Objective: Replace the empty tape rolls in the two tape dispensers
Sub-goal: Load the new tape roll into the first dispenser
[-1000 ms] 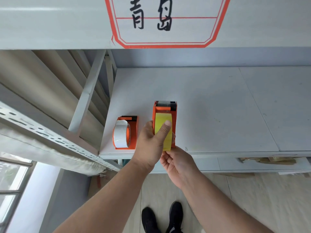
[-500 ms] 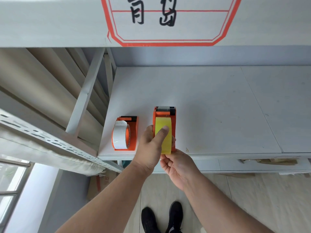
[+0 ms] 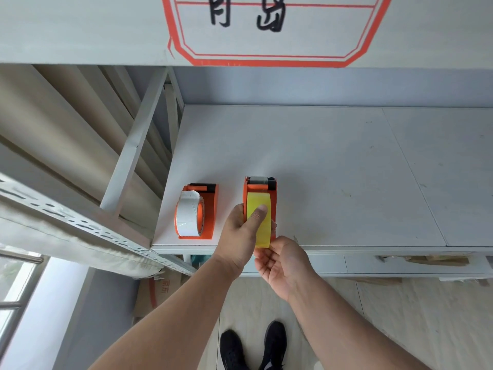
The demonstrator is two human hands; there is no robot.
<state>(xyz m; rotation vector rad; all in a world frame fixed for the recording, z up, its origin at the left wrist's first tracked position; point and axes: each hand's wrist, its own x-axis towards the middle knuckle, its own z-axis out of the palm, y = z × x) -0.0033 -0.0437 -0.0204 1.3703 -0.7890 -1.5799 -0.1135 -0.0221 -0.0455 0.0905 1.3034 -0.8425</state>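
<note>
Now on the white shelf board (image 3: 333, 161), near its front edge: two orange tape dispensers side by side, a little apart. Left dispenser (image 3: 210, 209) lying on its side, loaded with a white tape roll (image 3: 188, 213), loose end of the tape curled at the top of the roll. Right dispenser (image 3: 272, 193) standing upright, loaded with a yellow tape roll (image 3: 260, 201), black serrated cutter at its far end.

Left hand (image 3: 238, 237) wrapped round the near part of the right dispenser, thumb laid flat across the yellow roll, fingertips just showing on the dispenser's far side. Right hand (image 3: 282, 263) cupped palm-up under the near end of the same roll at the shelf edge, fingers curled against the roll's lower edge; whether pinching the tape end or only propping the roll, cannot tell.

Overhead, a red-bordered label (image 3: 274, 30) on the upper shelf front, two handwritten black characters cropped at the top, so not readable. Below left, a brown carton (image 3: 160, 289) with red print, too small to read. Black shoes (image 3: 253, 345) on the floor.
</note>
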